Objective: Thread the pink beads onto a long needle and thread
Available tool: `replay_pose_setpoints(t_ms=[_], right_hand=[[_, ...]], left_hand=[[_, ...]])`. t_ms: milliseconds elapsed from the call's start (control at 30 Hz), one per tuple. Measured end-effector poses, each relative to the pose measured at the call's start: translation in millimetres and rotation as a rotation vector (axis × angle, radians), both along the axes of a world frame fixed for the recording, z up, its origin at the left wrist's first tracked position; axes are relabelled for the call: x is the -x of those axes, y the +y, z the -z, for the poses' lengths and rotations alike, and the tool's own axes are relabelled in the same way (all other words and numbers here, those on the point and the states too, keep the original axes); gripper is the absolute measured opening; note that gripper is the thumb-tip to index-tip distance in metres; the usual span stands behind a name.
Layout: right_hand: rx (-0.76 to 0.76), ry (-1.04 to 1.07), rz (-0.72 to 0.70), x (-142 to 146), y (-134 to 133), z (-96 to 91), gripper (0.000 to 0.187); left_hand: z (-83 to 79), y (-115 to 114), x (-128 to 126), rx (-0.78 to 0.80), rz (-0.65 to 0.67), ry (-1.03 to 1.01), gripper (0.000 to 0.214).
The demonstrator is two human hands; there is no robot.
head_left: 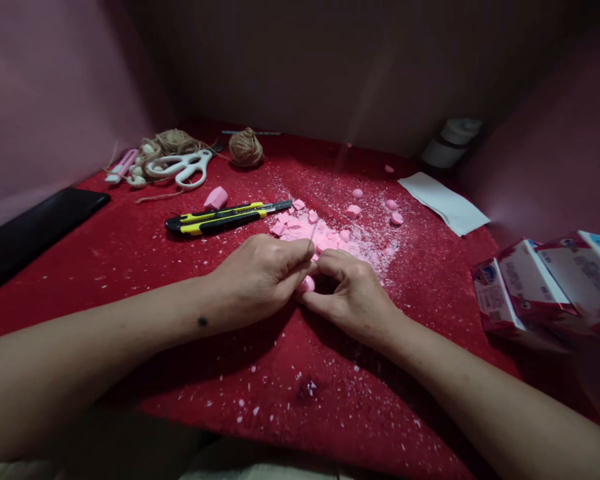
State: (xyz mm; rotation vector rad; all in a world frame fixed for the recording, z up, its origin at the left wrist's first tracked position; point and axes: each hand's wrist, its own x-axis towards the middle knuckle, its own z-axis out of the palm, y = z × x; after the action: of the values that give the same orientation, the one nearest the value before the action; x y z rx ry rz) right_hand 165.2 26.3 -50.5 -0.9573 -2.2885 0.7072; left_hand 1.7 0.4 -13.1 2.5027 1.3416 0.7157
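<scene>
My left hand (pixel 260 272) and my right hand (pixel 353 293) meet at the middle of the red cloth (pixel 130 267). Together they pinch a small pink piece (pixel 307 285) between their fingertips. A thin stick or needle (pixel 312 235) rises from my left hand's pinch, leaning up and right. Just beyond the hands lies a heap of pink chunks and crumbs (pixel 310 230). A yellow and black utility knife (pixel 227 218) lies to the left of that heap.
White scissors (pixel 183 167), loose twine (pixel 173 142), a twine ball (pixel 245 148) and a pink block (pixel 216 197) lie at the back left. A black flat object (pixel 30 230) is far left. White paper (pixel 443 201) and cartons (pixel 545 287) sit at right.
</scene>
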Motion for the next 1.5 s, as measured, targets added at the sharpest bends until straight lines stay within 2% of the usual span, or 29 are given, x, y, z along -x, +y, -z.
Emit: replay_pose_setpoints(t_ms=[233, 533, 833, 1033, 1200, 1500], right_hand=[[0.008, 0.009, 0.004, 1, 0, -1.8, 0.005], [0.009, 0.005, -0.002, 0, 0, -2.5, 0.008], [0.013, 0.02, -0.004, 1, -1, -1.7, 0.008], [0.001, 0.003, 0.01, 1, 1, -1.4, 0.006], [0.016, 0.008, 0.01, 0, 0, -1.6, 0.005], [0.019, -0.002, 0.004, 1, 1, -2.9, 0.005]], left_hand=[[-3.7, -2, 3, -0.123, -0.032, -0.038, 0.021], [-1.6, 1, 3, -0.08, -0.04, -0.01, 0.02], [3.1, 0, 0, -0.03, 0.016, -0.034, 0.018], [-8.9, -4, 2, -0.136, -0.136, -0.128, 0.019], [-6.8, -3, 4, -0.159, -0.059, -0.07, 0.021], [-1.5, -2, 3, -0.144, -0.037, -0.041, 0.021]])
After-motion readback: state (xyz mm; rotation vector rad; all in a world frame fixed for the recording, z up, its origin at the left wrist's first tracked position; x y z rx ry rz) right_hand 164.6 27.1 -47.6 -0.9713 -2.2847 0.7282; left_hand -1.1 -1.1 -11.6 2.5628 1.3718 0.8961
